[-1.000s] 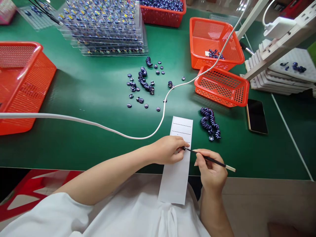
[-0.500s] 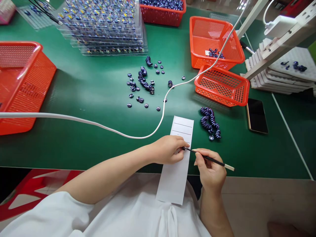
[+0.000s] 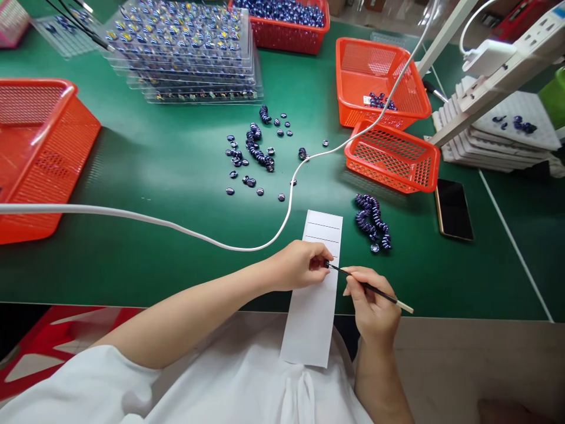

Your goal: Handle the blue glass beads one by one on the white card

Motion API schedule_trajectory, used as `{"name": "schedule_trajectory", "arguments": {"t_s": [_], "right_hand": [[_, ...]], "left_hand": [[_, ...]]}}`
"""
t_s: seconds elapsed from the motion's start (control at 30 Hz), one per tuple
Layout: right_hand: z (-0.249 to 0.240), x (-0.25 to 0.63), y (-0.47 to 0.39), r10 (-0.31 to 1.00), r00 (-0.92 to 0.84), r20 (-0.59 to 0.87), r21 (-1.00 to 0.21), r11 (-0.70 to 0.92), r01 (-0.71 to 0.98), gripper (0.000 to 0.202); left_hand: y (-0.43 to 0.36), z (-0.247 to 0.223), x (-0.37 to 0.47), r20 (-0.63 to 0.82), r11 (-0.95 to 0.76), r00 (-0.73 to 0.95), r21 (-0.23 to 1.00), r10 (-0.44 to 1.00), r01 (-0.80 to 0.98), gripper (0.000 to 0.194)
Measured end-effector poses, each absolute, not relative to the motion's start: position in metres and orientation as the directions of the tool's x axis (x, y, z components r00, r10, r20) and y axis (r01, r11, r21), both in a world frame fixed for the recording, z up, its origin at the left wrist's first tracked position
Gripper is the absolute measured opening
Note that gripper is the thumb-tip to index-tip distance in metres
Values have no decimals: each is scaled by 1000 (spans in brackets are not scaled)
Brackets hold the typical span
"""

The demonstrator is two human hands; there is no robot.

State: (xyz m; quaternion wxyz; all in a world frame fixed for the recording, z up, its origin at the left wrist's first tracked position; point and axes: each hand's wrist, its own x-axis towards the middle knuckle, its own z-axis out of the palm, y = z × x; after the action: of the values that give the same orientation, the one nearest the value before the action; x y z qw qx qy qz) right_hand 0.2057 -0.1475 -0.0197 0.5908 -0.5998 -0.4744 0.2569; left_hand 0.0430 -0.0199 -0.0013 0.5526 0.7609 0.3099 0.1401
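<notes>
Up and left of the grip lie loose dark beads; the left hand, over a white paper strip, pinches a small dark piece at its fingertips; right of that pinch, the right hand grasps a slim black tool, tip at the piece

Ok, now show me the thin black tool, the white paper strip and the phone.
Thin black tool (image 3: 380,292): head view, on its dark shaft.
White paper strip (image 3: 311,321): head view, on its blank lower half.
Phone (image 3: 454,209): head view, middle of its dark screen.
</notes>
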Motion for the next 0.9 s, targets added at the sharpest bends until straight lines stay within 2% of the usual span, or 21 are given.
{"name": "schedule_trajectory", "arguments": {"t_s": [0.1,0.43,0.5,0.7,0.9], "right_hand": [[-20,209,-148,891,351,287,-942,196,273,14],[-19,208,-149,899,309,311,-928,217,302,23],[-18,207,-149,897,323,301,-930,203,305,20],[-15,204,-146,797,524,301,-948,191,254,14],[-14,203,-148,852,472,226,-950,86,299,15]], "left_hand": [[-19,0,43,-132,-198,769,927,625,320,25],[-18,3,45,-144,-169,749,931,647,325,27],[-18,2,45,-142,-163,741,932,657,323,27],[-18,0,45,-131,-159,742,939,657,306,25],[-21,-3,44,-85,-223,742,926,665,306,27]]}}
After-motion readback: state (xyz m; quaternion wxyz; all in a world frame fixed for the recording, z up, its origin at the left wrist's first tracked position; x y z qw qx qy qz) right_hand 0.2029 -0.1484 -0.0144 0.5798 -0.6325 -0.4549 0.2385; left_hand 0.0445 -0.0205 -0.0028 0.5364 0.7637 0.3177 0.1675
